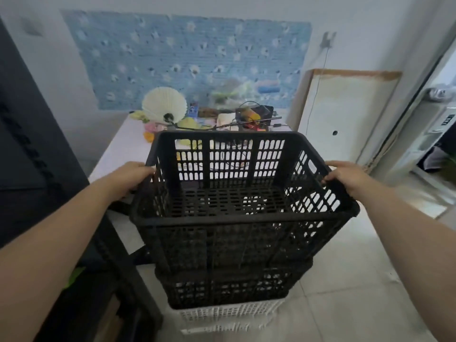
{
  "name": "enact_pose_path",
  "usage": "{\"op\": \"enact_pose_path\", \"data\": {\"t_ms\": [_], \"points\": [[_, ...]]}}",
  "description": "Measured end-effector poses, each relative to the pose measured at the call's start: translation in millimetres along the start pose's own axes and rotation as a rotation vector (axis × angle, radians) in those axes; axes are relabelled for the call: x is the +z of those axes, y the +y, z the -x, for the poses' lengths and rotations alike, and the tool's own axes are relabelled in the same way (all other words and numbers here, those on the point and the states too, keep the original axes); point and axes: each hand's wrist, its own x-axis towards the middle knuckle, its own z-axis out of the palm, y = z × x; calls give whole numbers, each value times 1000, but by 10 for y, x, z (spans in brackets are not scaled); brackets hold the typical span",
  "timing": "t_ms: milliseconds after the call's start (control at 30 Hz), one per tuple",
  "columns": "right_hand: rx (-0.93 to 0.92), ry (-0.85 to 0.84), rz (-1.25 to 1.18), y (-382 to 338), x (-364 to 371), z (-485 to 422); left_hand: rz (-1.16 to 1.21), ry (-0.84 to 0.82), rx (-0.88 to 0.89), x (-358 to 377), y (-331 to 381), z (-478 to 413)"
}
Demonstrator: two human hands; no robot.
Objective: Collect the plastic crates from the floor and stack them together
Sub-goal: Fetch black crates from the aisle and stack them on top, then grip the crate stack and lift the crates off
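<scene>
Head view: left hand [134, 177] and right hand [345, 178] each curl closed over opposite side rims of the top black crate [237, 193], which sits over a second black crate [229, 290] above a white crate [229, 317] on the floor. Risk: if lowered askew, the top black crate may jam or tip the stack.

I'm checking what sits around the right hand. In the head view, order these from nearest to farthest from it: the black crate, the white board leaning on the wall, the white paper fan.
1. Black crate: the right hand grips its right rim.
2. White board: leaning on the wall, behind and above that hand.
3. White paper fan: on the table's far left, across the crate.
</scene>
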Motion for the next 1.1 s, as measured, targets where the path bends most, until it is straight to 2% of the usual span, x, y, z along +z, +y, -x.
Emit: {"op": "enact_pose_path", "data": {"t_ms": [100,167,267,367,500,600,733,900,1000,1100], "points": [[35,41,-163,94,-21,-56,102,-79,-59,42,-215,2],[82,21,-292,169,-102,-1,322,8,-145,42,-393,63],[206,-26,-299,518,-253,194,504,142,-209,139,-774,245],[306,-21,-209,1102,-341,449,373,156,-290,390,-1221,577],[400,-173,113,1863,-232,980,146,142,-362,892,-1794,1248],[409,-256,165,2295,-102,1300,88,82,-380,1274,-2225,1758],[447,-339,205,2682,-2,1646,-25,117,-364,1574,-2614,2186],[349,-309,188,2675,135,1582,-113,128,-263,1576,-2601,2008],[167,-270,151,2558,373,1415,-182,203,-127,1542,-2468,1620],[0,-234,73,2515,639,1154,-126,241,-12,1591,-2325,1231]]}}
